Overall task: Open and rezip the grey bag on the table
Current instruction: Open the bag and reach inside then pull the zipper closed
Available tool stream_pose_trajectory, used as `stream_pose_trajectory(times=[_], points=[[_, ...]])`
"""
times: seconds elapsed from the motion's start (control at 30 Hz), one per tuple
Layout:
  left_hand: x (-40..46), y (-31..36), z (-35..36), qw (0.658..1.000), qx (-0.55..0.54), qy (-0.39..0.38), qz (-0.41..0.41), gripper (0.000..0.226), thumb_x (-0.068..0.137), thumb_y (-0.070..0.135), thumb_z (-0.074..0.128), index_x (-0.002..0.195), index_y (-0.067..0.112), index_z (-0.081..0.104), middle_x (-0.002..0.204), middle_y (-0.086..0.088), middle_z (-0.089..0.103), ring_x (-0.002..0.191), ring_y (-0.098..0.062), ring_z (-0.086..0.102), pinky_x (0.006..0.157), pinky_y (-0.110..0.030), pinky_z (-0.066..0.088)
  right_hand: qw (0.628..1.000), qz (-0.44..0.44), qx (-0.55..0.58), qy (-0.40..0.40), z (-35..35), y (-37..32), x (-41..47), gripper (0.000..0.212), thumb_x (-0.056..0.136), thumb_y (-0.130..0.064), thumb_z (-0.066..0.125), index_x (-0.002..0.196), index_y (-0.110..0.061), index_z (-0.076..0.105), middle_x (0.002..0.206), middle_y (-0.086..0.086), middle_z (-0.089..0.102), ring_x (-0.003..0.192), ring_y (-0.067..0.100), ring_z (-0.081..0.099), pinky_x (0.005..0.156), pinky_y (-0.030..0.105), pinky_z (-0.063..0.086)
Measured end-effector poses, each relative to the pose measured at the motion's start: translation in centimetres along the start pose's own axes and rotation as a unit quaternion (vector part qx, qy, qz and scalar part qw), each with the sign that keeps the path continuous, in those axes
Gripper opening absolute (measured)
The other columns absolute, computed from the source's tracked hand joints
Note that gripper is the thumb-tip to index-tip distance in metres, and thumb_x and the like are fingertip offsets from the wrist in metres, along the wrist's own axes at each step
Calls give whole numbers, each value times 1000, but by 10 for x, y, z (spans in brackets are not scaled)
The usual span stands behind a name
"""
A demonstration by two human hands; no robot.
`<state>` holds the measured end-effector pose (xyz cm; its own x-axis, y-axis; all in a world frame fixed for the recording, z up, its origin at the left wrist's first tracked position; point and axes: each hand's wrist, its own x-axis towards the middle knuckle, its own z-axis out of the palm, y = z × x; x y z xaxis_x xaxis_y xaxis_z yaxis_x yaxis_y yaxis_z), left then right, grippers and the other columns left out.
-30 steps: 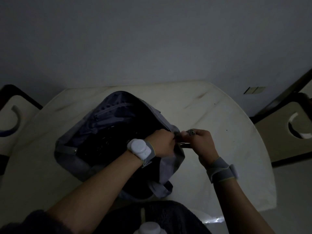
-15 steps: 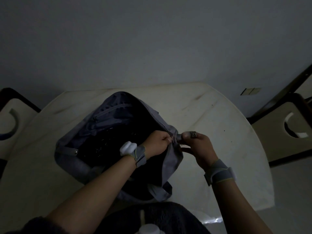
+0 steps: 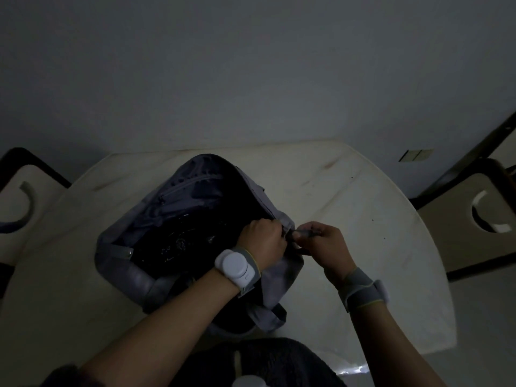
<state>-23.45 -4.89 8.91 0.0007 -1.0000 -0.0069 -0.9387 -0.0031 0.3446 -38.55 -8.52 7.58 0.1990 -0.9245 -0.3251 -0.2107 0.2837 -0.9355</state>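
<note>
Grey bag [image 3: 268,286]: gaping open on the pale worktop [image 3: 363,219], dark inside.
Left hand [image 3: 264,241]: curled over the bag's right rim, gripping the fabric.
Right hand [image 3: 325,243]: just outside that rim, pinching the bag's edge; zipper pull too dim to tell.

One bag, two hands, two wristbands, one table, two chairs.
One grey fabric bag [image 3: 192,216] is lying open on one pale round table [image 3: 349,208]; two bare hands [image 3: 264,241] [image 3: 328,244] are wearing two grey wristbands [image 3: 237,265] [image 3: 363,291]; two pale, dark-framed chairs [image 3: 16,202] [image 3: 474,219] are flanking left and right.
</note>
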Motion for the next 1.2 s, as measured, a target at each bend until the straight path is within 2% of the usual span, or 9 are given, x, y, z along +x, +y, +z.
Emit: stream_pose_trajectory(times=[0.27, 0.4, 0.57, 0.7, 0.8, 0.9, 0.97, 1.1, 1.2], points=[[2, -1, 4, 998, 46, 15, 30, 23, 92, 22, 41, 106, 8, 52, 108, -14, 62, 94, -36, 60, 70, -38, 45, 1000, -13, -13, 18, 0, -2, 2, 7, 81, 0, 67, 76, -4, 70, 76, 19, 69, 74, 30, 67, 74, 52, 60], [4, 0, 0, 998, 66, 2, 21, 26, 95, 26, 37, 106, 6, 51, 104, -17, 64, 91, -37, 61, 66, -36, 42, 999, -22, -18, 32, 1, -1, 2, 8, 84, -5, 65, 79, -5, 71, 83, 21, 71, 84, 37, 69, 72, 50, 61], [8, -1, 0, 999, 22, -34, 2, 22, 98, 18, 33, 108, 5, 48, 107, -19, 62, 92, -38, 62, 71, -39, 47, 997, -30, -13, 74, 3, -1, 4, 10, 84, -8, 65, 77, -9, 72, 79, 16, 72, 78, 33, 71, 66, 44, 62], [12, -4, -15, 995, 15, -55, 86, 15, 96, 13, 37, 100, 5, 49, 99, -19, 61, 84, -36, 60, 69, -39, 46, 989, -33, -12, 146, -1, -11, 13, 14, 83, -9, 63, 73, -8, 74, 70, 15, 73, 71, 34, 72, 58, 40, 60], [20, -3, -26, 991, 60, -54, 110, 9, 93, 9, 38, 88, 6, 45, 91, -22, 62, 75, -38, 60, 58, -40, 45, 976, -69, -105, 179, -8, -28, 24, 20, 79, -17, 63, 61, -16, 72, 58, 4, 71, 57, 24, 70, 58, 41, 60], [29, -8, -37, 988, 101, -61, 99, 12, 90, 7, 41, 92, 0, 50, 93, -24, 62, 80, -39, 61, 57, -35, 34, 960, -109, -160, 200, -14, -39, 36, 23, 80, -21, 64, 58, -24, 69, 56, -1, 69, 57, 22, 68, 61, 45, 59], [30, -17, -45, 988, 99, -69, 93, 15, 91, 7, 41, 91, -2, 52, 94, -25, 62, 84, -39, 61, 59, -34, 34, 954, -111, -177, 214, -23, -41, 46, 18, 79, -23, 65, 64, -20, 73, 57, 0, 70, 59, 24, 68, 62, 46, 58], [16, -42, -57, 991, 61, -105, 55, 19, 95, 11, 42, 100, -1, 56, 100, -21, 62, 89, -35, 60, 63, -30, 34, 948, -71, -189, 246, -50, -39, 68, 19, 75, -30, 64, 66, -17, 74, 60, 4, 70, 62, 27, 69, 61, 46, 60], [2, -67, -65, 991, 90, -97, 9, 18, 95, 16, 43, 99, 3, 56, 102, -18, 62, 85, -29, 58, 62, -28, 32, 939, -42, -208, 270, -69, -29, 84, 28, 69, -40, 62, 70, -14, 74, 63, 4, 71, 65, 28, 70, 64, 46, 60]])
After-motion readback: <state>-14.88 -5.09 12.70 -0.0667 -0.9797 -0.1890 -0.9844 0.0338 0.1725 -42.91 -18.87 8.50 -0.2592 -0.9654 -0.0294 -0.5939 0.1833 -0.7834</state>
